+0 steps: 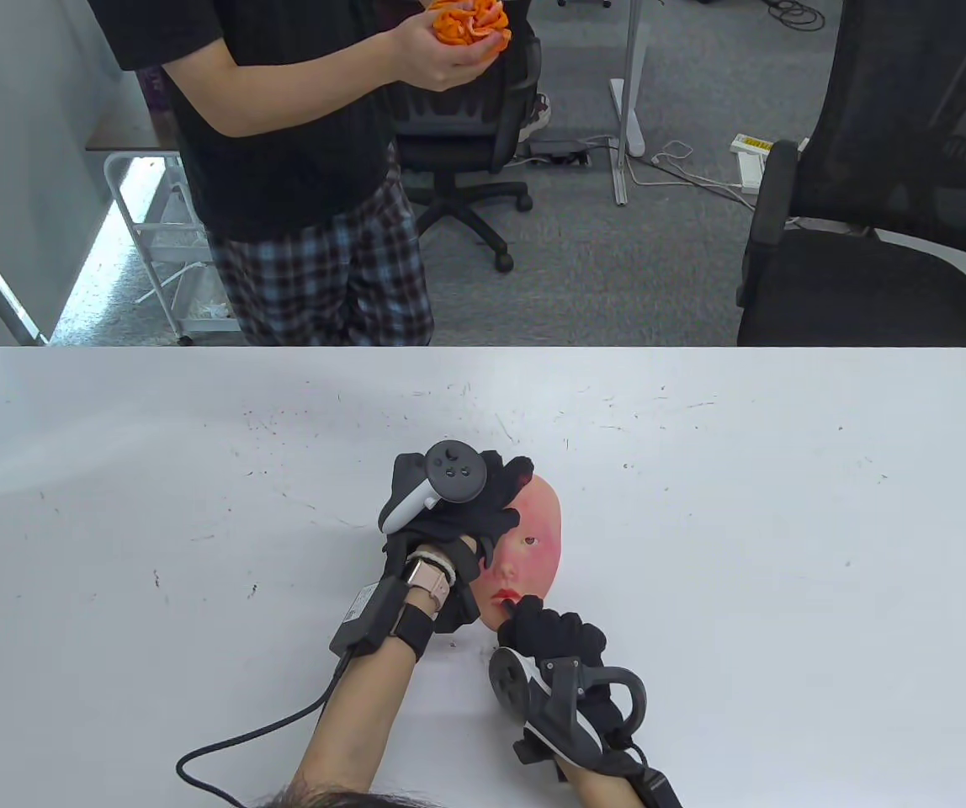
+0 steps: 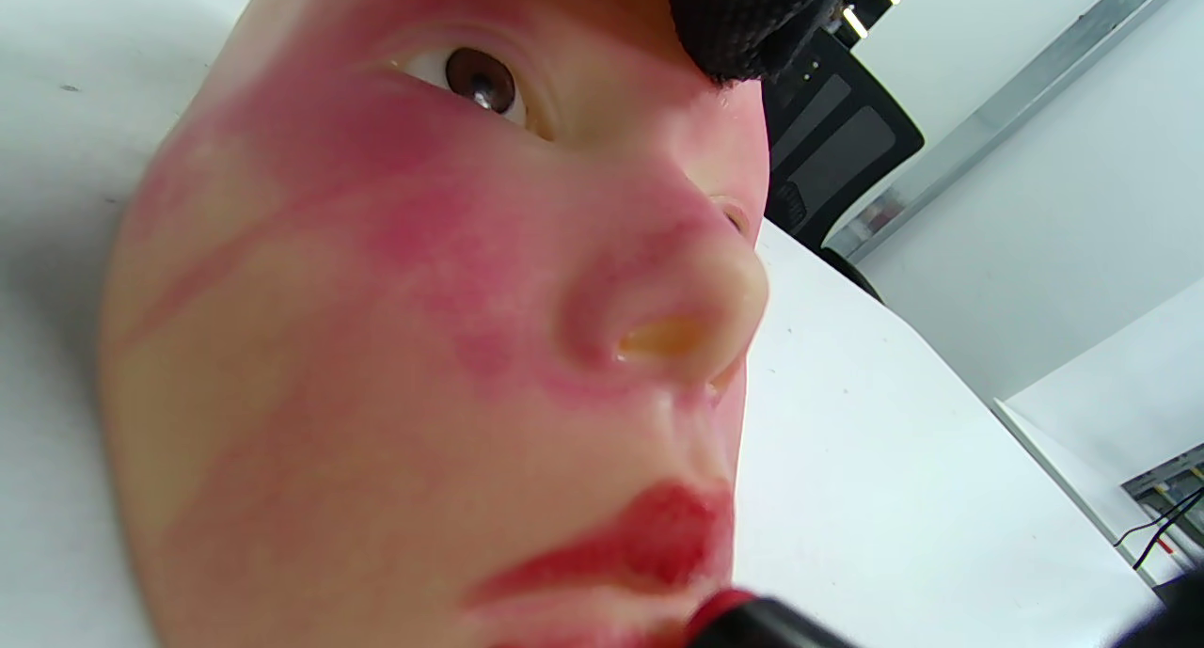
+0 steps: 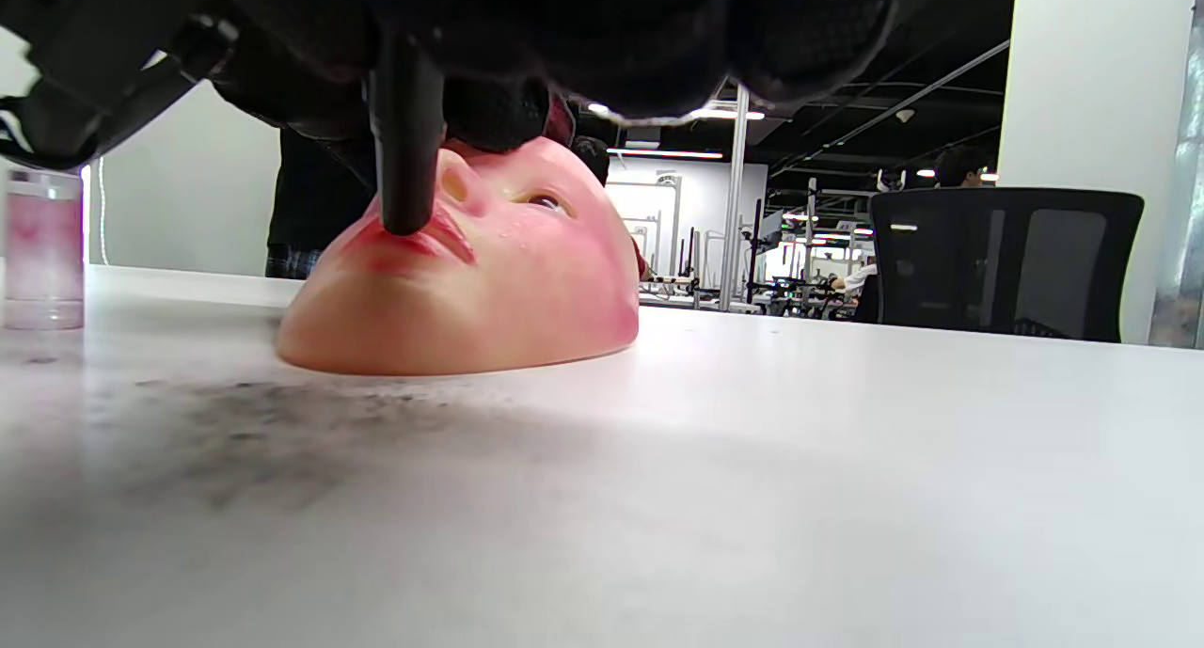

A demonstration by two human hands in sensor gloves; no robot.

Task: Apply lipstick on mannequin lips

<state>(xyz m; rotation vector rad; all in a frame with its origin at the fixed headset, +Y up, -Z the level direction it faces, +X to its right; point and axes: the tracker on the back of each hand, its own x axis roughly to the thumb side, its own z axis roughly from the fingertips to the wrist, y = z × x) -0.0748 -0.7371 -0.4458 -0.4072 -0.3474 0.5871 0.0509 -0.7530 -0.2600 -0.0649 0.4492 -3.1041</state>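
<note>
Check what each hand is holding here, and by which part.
The right hand holds a black lipstick by its upper barrel, tip on the mannequin face's lips. The left hand rests on the face's forehead side, steadying it.

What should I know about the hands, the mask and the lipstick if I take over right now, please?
Left hand: rests on the mannequin face's forehead and steadies it face-up on the table.
Right hand: grips the black lipstick, tip on the lips.
Done: the lips already look largely red.
Left: any gaps in the colour, then lift away; I can't judge the far corner.
</note>
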